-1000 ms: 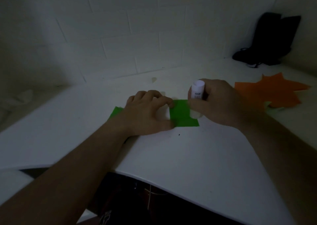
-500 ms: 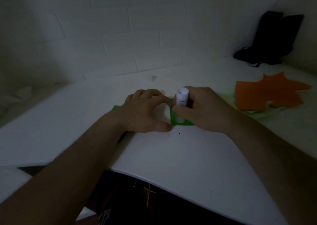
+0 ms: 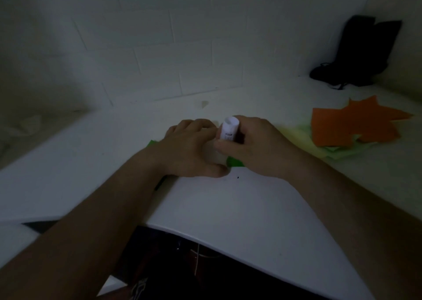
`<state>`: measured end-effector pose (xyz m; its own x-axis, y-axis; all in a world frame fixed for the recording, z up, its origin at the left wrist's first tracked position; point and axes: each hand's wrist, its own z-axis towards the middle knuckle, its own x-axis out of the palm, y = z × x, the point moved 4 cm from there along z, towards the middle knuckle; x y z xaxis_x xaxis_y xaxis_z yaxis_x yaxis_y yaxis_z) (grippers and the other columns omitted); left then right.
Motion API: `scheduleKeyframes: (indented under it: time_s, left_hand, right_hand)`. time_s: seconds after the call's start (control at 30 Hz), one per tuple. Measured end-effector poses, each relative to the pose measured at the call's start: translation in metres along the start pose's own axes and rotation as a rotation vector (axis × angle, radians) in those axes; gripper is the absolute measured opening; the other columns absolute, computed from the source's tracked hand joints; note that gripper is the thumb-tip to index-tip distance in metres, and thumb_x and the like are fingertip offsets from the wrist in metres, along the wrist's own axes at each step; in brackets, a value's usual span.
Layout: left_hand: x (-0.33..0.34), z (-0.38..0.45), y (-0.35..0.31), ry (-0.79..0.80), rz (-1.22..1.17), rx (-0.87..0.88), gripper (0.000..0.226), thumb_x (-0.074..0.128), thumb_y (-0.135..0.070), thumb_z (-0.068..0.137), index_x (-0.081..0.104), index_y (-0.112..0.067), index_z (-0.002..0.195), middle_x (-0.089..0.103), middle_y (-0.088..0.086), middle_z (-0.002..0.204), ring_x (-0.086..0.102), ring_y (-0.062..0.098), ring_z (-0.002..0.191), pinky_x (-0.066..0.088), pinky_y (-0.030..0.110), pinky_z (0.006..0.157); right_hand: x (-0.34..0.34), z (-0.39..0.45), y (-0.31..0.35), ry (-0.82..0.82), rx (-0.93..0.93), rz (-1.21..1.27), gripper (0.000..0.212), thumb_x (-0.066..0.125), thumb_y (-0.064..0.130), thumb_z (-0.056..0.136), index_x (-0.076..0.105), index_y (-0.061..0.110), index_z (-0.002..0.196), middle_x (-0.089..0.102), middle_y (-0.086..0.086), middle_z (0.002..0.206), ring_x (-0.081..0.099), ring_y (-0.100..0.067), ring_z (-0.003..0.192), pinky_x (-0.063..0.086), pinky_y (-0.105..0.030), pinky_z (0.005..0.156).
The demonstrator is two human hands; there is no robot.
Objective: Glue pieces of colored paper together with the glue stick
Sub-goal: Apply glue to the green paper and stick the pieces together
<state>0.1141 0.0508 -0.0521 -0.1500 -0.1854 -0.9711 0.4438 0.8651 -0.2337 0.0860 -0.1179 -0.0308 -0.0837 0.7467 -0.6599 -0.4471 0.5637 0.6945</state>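
fig. glue applied to a pinned sheet, mid-desk.
i see the left hand (image 3: pixel 189 150) pressing the flat green paper sheet (image 3: pixel 235 162) steady; the right hand (image 3: pixel 253 146) grips the upright white glue stick (image 3: pixel 229 129), tip down on it.

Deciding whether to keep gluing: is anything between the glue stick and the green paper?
Nothing visible. The right hand grips the glue stick upright over the green paper, beside the left hand resting on it. The stick's tip and most of the sheet are hidden behind the hands, so contact cannot be confirmed.
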Motion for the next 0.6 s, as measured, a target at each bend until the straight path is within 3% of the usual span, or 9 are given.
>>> scheduleKeyframes:
  time_s: [0.1, 0.2, 0.27, 0.37, 0.47, 0.6]
  left_hand:
    - [-0.002, -0.002, -0.002, 0.026, 0.002, 0.009, 0.095, 0.046, -0.091, 0.053, 0.028, -0.060, 0.141, 0.024, -0.012, 0.161, 0.020, 0.020, 0.146, 0.023, 0.049, 0.118]
    - [-0.004, -0.005, -0.003, 0.037, -0.037, 0.012, 0.082, 0.048, -0.089, 0.054, 0.027, -0.069, 0.131, 0.024, -0.014, 0.160, 0.018, 0.019, 0.147, 0.020, 0.049, 0.117]
    - [-0.004, -0.005, -0.003, 0.037, -0.039, 0.012, 0.081, 0.048, -0.088, 0.053, 0.028, -0.069, 0.130, 0.024, -0.014, 0.160, 0.017, 0.018, 0.148, 0.018, 0.048, 0.116]
    - [-0.003, -0.004, -0.002, 0.032, -0.010, 0.009, 0.089, 0.046, -0.090, 0.052, 0.018, -0.066, 0.133, 0.021, -0.012, 0.162, 0.016, 0.018, 0.148, 0.019, 0.048, 0.116]
    - [-0.002, -0.003, -0.001, 0.025, 0.004, 0.001, 0.095, 0.044, -0.091, 0.052, 0.024, -0.062, 0.140, 0.021, -0.013, 0.163, 0.015, 0.018, 0.149, 0.019, 0.047, 0.117]
    - [-0.003, -0.004, -0.002, 0.028, -0.016, 0.008, 0.088, 0.046, -0.089, 0.053, 0.025, -0.066, 0.135, 0.023, -0.013, 0.161, 0.016, 0.018, 0.149, 0.019, 0.049, 0.117]
  right_hand:
    - [-0.015, 0.001, -0.004, -0.111, 0.064, 0.145, 0.005, 0.069, 0.034, 0.092, 0.070, 0.028, 0.093, 0.073, 0.011, 0.085, 0.069, -0.006, 0.081, 0.058, -0.035, 0.078]
    - [-0.029, 0.001, -0.009, -0.189, 0.063, 0.079, 0.015, 0.068, 0.040, 0.088, 0.071, 0.026, 0.091, 0.073, 0.005, 0.082, 0.070, -0.014, 0.079, 0.058, -0.049, 0.079]
    - [-0.028, -0.002, -0.009, -0.146, 0.059, 0.003, 0.024, 0.062, 0.048, 0.082, 0.070, 0.026, 0.089, 0.071, 0.006, 0.079, 0.067, -0.009, 0.074, 0.057, -0.043, 0.074]
    - [-0.020, -0.003, -0.009, -0.042, 0.056, -0.073, 0.013, 0.065, 0.042, 0.087, 0.067, 0.029, 0.090, 0.068, 0.009, 0.080, 0.063, -0.005, 0.073, 0.053, -0.034, 0.068]
    - [-0.017, -0.003, -0.007, 0.015, 0.012, -0.118, 0.008, 0.067, 0.038, 0.090, 0.064, 0.032, 0.087, 0.068, 0.009, 0.081, 0.063, -0.007, 0.074, 0.054, -0.035, 0.072]
    - [-0.020, -0.004, -0.009, 0.032, -0.005, -0.121, 0.005, 0.066, 0.038, 0.089, 0.064, 0.033, 0.087, 0.067, 0.011, 0.080, 0.063, -0.003, 0.074, 0.049, -0.026, 0.068]
